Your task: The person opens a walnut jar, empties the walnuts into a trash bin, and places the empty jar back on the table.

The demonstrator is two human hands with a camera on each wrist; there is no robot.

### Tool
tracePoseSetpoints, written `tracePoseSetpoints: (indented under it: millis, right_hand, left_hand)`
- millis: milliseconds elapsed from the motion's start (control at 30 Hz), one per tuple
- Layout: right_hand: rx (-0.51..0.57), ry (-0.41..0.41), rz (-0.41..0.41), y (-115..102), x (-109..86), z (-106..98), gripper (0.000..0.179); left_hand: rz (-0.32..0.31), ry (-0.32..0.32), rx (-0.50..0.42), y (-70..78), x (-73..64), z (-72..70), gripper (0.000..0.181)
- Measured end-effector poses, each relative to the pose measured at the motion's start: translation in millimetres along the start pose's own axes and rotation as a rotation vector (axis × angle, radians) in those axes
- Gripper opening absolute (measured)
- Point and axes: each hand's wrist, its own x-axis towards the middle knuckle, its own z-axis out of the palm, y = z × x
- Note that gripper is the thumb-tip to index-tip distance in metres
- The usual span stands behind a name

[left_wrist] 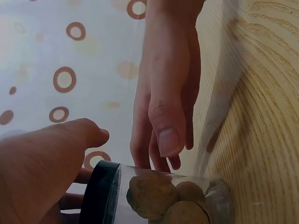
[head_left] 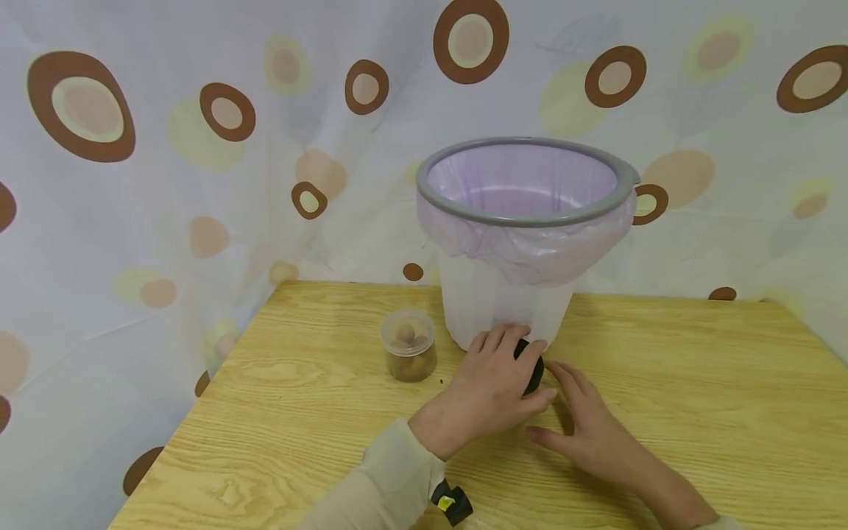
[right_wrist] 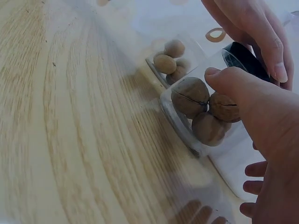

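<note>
Left sleeve: pale, with a black strap at its cuff, over the near side of the table.
Right hand: fingers extended and thumb held apart, beside the lidded jar; whether the fingertips touch it, one cannot tell.
Left hand: fingers spread loosely about the black lid, thumb standing off it; any pressure on the lid cannot be told.
Lidded jar: clear, upright on the table, short of the back edge and just in front of the bin, with walnuts inside.
Second jar: clear, holding round brown nuts, nearer the table's left edge.
Bin: white, near the back edge, its grey rim above a lilac liner.
Curtain: pale with brown rings, behind the back edge.
</note>
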Motion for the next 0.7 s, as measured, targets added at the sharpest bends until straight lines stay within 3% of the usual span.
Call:
tracePoseSetpoints:
  millis: [300, 700]
  right_hand:
    - [0.202, 0.001, -0.029, 5.1, 9.1, 12.4, 0.087]
    - [0.371, -0.027, -0.051, 4.9, 13.8, 25.1, 0.084]
  left_hand:
    - [0.003, 0.086, 0.035, -1.1, -4.1, 5.4, 0.049]
    - [0.019, 0.097, 0.003, 1.2, -1.9, 7.9, 0.044]
